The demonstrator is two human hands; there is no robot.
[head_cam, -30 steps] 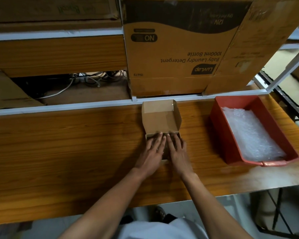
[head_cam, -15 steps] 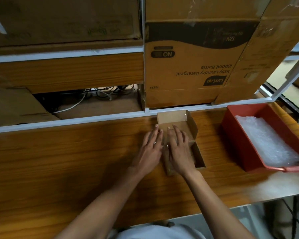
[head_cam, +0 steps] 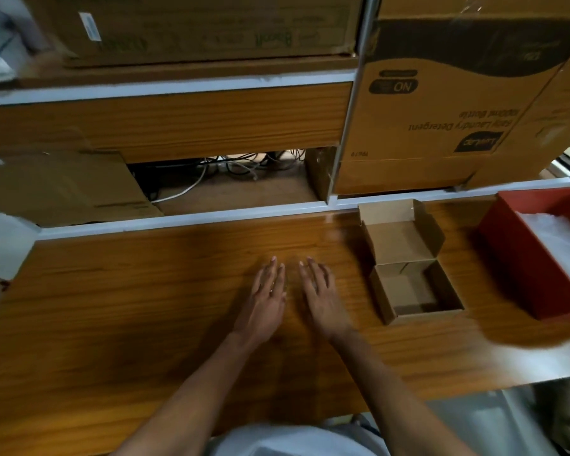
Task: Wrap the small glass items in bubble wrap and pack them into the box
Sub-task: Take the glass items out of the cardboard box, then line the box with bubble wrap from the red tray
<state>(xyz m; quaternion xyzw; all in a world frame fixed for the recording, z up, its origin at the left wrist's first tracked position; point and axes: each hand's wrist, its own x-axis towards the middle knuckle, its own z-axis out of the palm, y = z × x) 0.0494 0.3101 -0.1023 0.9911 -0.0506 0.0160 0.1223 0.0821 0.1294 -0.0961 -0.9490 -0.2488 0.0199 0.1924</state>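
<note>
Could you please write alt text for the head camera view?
Two open hands, left hand and right hand, hover flat over a wooden table. To their right sit an open, empty cardboard box and a red bin of bubble wrap.

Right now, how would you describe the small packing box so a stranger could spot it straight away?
On the long wooden table, look right of the two hands, before the red bin of bubble wrap. There sits the small cardboard box, lid flipped back. Unlike the big printed cartons on the shelf, it is plain, open and looks empty.
</note>
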